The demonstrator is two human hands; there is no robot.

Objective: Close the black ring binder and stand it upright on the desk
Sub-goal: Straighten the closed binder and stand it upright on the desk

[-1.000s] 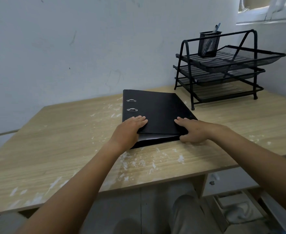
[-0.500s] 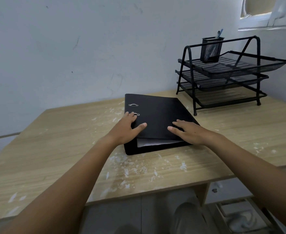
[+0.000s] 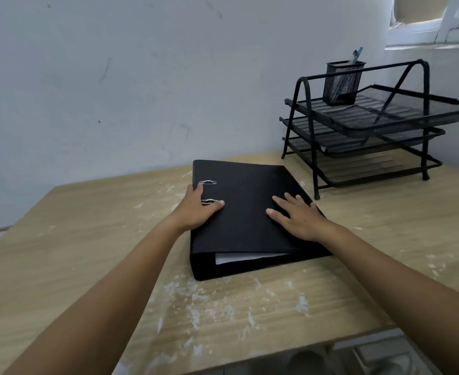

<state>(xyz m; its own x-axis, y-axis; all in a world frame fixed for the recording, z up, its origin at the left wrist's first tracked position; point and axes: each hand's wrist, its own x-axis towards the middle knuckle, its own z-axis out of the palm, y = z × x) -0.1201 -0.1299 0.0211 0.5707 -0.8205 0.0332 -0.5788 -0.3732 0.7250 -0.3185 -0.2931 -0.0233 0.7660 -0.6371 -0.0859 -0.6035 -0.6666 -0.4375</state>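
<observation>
The black ring binder [image 3: 246,201] lies flat and closed on the wooden desk [image 3: 87,239], its spine to the left, white paper showing at the near end. My left hand [image 3: 195,209] grips the spine edge, thumb on the cover by the two metal ring slots, fingers wrapped over the side. Over on the cover's right part, my right hand [image 3: 300,216] rests flat, palm down with fingers spread.
A black three-tier mesh letter tray [image 3: 371,131] stands at the back right of the desk, with a mesh pen cup [image 3: 343,82] on its top tier. A pale wall runs behind the desk. White paint flecks mark the desk near its front edge.
Both hands have slid from the binder's near end further up the cover. The left hand now wraps the spine edge by the ring slots. The cover's near edge sits lower over the paper.
</observation>
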